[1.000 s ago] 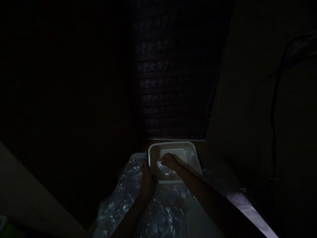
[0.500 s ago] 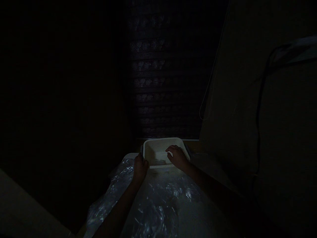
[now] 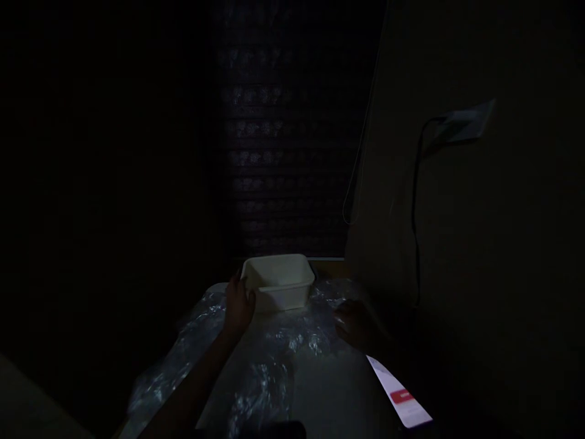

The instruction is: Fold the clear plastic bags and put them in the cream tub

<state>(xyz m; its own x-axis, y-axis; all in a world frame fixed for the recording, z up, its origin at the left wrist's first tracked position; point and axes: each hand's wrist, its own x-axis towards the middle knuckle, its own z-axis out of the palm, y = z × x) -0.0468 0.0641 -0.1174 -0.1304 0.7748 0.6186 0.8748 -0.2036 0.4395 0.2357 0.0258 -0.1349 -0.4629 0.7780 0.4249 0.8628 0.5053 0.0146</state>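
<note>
A white, rounded rectangular basin stands at the far end of a surface covered with clear plastic sheet. My left hand grips its left side, with the thumb at the near corner and some fingers hidden behind the rim. To the right of the basin, and apart from it, my right hand hovers low over the sheet in deep shadow. Its fingers are loosely bent with a gap to the thumb, and I see nothing in them. Under the right forearm glows a lit screen with a red patch, partly covered.
Behind the basin hangs a dark, ribbed blind with a looped cord. On the right wall a pale plate or device has a black cable running down. A dark object pokes in at the bottom edge. The room is very dim.
My right hand has come out from inside the basin and moved right and down. The lit screen now shows. The view has swung right, and my left hand has stayed on the basin.
</note>
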